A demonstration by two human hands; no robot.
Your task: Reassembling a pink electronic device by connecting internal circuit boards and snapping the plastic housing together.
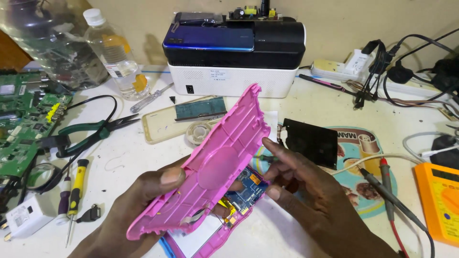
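Holding the pink back cover (215, 167) tilted, long axis running lower-left to upper-right, left hand (131, 208) pinches its lower edge, thumb on top, while right hand (306, 191), fingers loosely spread, touches the blue circuit board (248, 188) just beneath, over the table (124, 157).

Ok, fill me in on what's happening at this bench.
A person has a pink device apart on a cluttered white bench. The left hand holds the pink back cover tilted up, clear of the lower pink half, where a blue circuit board lies exposed. The right hand reaches in beside that board. Green-handled pliers, screwdrivers and an orange multimeter lie around.
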